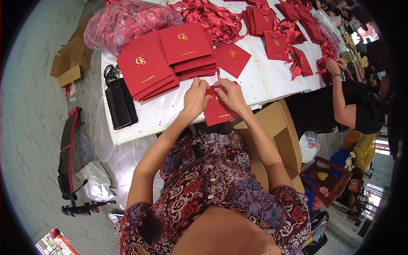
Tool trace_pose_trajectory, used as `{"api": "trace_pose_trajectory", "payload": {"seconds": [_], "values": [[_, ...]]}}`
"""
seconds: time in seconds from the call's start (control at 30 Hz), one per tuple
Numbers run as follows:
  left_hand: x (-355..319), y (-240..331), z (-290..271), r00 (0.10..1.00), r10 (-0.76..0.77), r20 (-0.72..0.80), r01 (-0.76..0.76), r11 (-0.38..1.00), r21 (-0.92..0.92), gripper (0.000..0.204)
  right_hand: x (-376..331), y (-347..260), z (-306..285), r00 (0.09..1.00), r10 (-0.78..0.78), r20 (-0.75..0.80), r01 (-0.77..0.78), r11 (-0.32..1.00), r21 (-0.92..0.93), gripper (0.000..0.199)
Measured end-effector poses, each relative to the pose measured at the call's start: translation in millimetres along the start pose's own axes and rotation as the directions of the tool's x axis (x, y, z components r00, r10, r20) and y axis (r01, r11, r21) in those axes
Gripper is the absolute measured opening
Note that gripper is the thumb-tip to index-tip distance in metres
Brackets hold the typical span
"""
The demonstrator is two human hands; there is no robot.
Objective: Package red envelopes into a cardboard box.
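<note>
A flat red paper bag (218, 115) with gold print lies at the table's front edge, its lower part sticking out over the edge. My left hand (196, 97) is closed on its upper left corner, thumb on the front. The fingers of my right hand (230, 95) are pinched at the bag's top edge, where a short piece of red ribbon shows between the hands. What lies exactly under the fingertips is hidden. Just beyond are two piles of similar bags, a left pile (143, 70) and a right pile (186, 42). A single red bag (233, 58) lies beside them.
Loose red ribbons (208, 19) and a clear plastic sack (127, 23) of red material cover the far side. A black phone-like case (118, 104) lies at the left. An open cardboard box (276, 142) stands below the table at my right. Another person's arm (340, 97) works farther right.
</note>
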State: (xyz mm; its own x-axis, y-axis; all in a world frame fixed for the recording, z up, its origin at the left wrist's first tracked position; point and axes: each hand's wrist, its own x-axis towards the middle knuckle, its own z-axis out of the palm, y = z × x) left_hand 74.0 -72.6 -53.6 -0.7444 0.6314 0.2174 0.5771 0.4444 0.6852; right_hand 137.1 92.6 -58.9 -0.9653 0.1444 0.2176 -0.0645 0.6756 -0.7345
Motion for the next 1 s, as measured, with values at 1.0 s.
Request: {"api": "trace_pose_trajectory", "payload": {"seconds": [1.0], "values": [[-5.0,2.0,-10.1,0.968,-0.248,-0.05,0.228,0.94,-0.254,0.013,-0.4,-35.8,4.1,0.993,0.096,0.062,-0.11,0.95,0.293,0.013]]}}
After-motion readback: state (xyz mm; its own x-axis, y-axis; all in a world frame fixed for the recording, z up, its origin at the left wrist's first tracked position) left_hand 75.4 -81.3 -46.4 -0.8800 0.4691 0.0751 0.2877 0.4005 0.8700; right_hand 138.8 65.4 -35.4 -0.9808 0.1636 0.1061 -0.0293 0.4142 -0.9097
